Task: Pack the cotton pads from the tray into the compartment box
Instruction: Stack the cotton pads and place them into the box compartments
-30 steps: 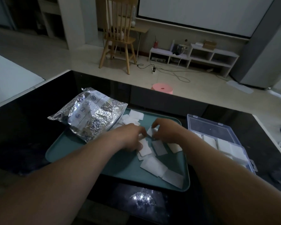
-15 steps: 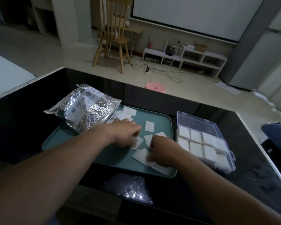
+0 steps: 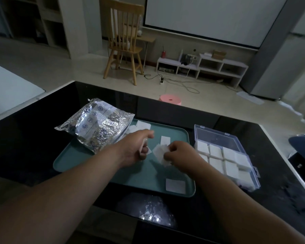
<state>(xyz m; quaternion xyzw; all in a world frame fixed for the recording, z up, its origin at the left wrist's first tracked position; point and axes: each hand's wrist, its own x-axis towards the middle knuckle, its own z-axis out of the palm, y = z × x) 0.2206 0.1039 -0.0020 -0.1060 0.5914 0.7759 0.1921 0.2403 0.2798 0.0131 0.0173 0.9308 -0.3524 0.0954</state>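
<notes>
My right hand point(image 3: 179, 153), fingers curled, grips a small sheaf of cotton pads point(image 3: 160, 151) above the tray point(image 3: 77, 162). My left hand point(image 3: 136, 147), just beside it, pinches a single pad point(image 3: 148, 151) between curled fingers. A loose pad point(image 3: 175, 186) lies at the tray's near right corner. The compartment box point(image 3: 254, 175), lid open, stands just right of the tray, its cells holding pads. A foil bag point(image 3: 97, 127) overlaps the tray's far left edge on the black counter point(image 3: 33, 138).
</notes>
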